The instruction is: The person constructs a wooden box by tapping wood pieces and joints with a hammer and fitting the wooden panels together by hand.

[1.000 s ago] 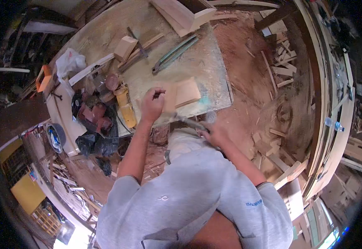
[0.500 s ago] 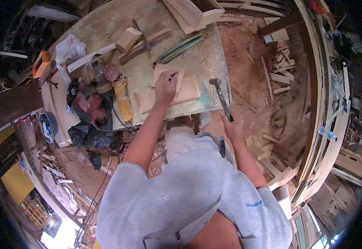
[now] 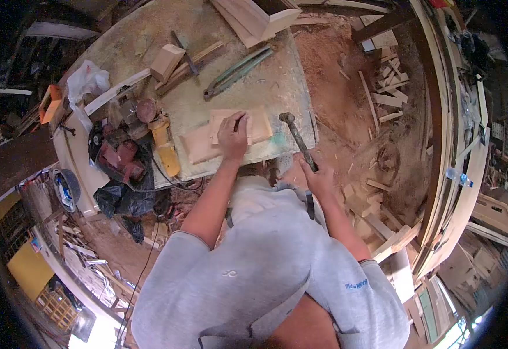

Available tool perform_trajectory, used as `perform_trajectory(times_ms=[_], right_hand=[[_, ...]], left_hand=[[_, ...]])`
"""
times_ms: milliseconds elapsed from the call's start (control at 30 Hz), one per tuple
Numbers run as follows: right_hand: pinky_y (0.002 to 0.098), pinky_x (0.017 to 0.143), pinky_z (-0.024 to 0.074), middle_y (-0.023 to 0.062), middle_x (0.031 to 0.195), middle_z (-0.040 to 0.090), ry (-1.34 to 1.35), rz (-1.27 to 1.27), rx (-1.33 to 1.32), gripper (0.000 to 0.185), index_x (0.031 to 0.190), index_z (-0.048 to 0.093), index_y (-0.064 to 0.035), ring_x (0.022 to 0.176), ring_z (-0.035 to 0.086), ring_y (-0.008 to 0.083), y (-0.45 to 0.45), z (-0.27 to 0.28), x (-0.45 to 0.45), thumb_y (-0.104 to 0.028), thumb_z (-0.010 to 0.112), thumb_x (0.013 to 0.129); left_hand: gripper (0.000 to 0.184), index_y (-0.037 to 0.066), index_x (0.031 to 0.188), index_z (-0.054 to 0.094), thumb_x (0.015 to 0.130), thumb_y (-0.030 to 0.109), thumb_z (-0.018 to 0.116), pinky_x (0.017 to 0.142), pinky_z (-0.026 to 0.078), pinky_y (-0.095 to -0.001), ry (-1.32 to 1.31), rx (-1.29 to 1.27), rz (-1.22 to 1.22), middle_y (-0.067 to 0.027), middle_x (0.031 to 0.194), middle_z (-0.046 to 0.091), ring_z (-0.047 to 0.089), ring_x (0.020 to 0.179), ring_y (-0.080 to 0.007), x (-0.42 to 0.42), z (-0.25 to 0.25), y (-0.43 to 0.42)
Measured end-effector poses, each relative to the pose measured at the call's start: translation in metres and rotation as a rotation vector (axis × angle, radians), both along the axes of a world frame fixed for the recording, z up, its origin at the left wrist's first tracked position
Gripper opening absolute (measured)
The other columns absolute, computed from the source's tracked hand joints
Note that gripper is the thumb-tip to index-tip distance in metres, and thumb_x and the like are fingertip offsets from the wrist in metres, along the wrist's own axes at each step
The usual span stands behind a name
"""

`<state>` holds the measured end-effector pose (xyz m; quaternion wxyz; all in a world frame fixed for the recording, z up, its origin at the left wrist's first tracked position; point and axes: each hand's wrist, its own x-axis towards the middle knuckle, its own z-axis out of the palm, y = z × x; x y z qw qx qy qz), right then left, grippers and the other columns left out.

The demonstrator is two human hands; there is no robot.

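Note:
My left hand point(image 3: 233, 138) rests on a small flat wooden piece point(image 3: 256, 121), its fingers curled and pressed together. Whatever the fingertips hold, if anything, is too small to make out. Beneath the small piece lies a longer pale wooden block point(image 3: 198, 146), near the table's front edge. In my right hand point(image 3: 319, 179) is a hammer point(image 3: 298, 138), gripped by the handle. Its head is raised, just right of the wooden pieces and apart from them.
On the worktable point(image 3: 178, 102) lie a green-handled clamp-like tool point(image 3: 239, 72), a wooden block point(image 3: 166, 62), and a yellow power tool point(image 3: 164, 145). A red machine point(image 3: 127, 158) sits at the left by a black plastic bag point(image 3: 120, 195). Wood offcuts point(image 3: 390, 99) litter the floor at right.
My left hand and the small wooden piece have moved nearer to me, and the piece has turned squarer to the block below. The hammer has shifted slightly left. The whole view has shifted somewhat.

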<state>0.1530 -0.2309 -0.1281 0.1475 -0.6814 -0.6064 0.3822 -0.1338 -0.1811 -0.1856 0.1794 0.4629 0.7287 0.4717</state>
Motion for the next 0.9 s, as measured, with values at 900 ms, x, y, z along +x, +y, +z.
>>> perform_trajectory(times_ms=[900], right_hand=[[0.0498, 0.079, 0.0583, 0.0213, 0.094, 0.077, -0.022, 0.298, 0.056, 0.048, 0.134, 0.069, -0.0117, 0.087, 0.075, 0.039, 0.034, 0.015, -0.063, -0.047, 0.066, 0.102]], left_hand=[[0.041, 0.013, 0.131, 0.071, 0.091, 0.013, 0.079, 0.084, 0.058, -0.0406, 0.072, -0.004, -0.075, -0.0072, 0.098, 0.077, 0.071, 0.092, -0.0267, -0.003, -0.012, -0.007]])
